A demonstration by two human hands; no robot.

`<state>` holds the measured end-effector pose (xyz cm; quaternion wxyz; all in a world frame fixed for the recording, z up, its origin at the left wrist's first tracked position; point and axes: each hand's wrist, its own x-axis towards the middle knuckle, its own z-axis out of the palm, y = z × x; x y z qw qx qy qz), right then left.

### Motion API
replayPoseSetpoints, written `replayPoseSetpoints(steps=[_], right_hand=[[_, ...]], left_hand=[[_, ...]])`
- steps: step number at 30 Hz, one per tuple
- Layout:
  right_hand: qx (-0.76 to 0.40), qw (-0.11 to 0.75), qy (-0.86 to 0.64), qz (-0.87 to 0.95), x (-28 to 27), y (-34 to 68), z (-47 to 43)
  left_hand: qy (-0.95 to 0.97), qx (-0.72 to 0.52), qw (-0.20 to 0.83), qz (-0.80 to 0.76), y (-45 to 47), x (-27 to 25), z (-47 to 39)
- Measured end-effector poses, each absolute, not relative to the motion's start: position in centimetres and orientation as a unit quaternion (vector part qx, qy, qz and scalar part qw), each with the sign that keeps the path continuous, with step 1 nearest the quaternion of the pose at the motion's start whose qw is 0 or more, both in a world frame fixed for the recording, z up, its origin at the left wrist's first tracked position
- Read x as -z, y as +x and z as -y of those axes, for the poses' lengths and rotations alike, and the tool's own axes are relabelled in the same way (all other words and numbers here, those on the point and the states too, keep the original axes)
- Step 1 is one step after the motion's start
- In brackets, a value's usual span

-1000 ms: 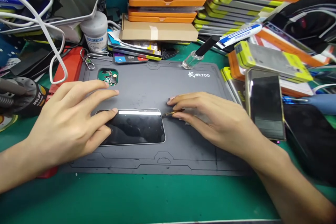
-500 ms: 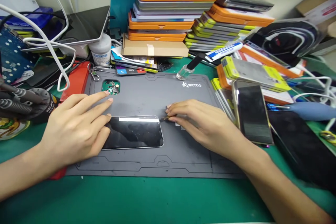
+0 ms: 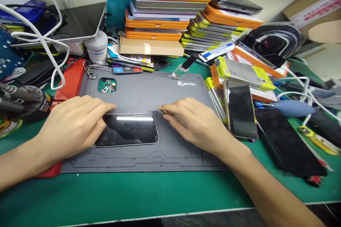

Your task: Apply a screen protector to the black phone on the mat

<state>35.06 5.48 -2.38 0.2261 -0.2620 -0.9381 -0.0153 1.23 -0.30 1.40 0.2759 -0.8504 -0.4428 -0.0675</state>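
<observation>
- The green worktop (image 3: 128,198) carries everything, the grey mat (image 3: 170,159) lying flat on it.
- The person's left hand (image 3: 70,122) is over the phone's left end, fingers close together and bent, the index reaching out just past the top edge; whether it grips or only rests there cannot be told.
- The right hand (image 3: 195,120) is nearly closed, thumb and forefinger pinching a tool, the other fingers folded in behind; it is just beyond the phone's right end, apart from it.
- The phone (image 3: 130,131) lies flat on the mat between the two hands, dark screen up.
- The tool (image 3: 168,112) is slim and mostly hidden by the right hand's fingers.
</observation>
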Motion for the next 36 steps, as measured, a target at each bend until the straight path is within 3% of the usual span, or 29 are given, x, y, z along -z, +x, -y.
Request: replayPoseSetpoints(steps=[3, 8, 13, 24, 36], right_hand=[[-0.021, 0.258, -0.262, 0.93, 2.1, 34.7, -5.2], [-0.284, 0.353, -0.324, 0.831, 1.5, 33.6, -4.7], [-0.367, 0.381, -0.34, 0.777, 1.5, 33.5, -4.7], [-0.319, 0.358, -0.302, 0.824, 1.9, 33.0, -3.1], [-0.253, 0.355, -0.305, 0.847, 2.4, 33.0, -2.7]], left_hand=[[-0.86, 0.078, 0.243, 0.443, 1.3, -1.7, 0.2], [-0.856, 0.09, 0.22, 0.458, 1.3, -1.6, 0.1], [-0.851, 0.101, 0.208, 0.471, 1.4, -1.2, 0.1], [-0.857, 0.074, 0.166, 0.482, 1.1, -1.1, 0.2], [-0.867, 0.072, 0.184, 0.458, 1.0, -1.0, -0.1]])
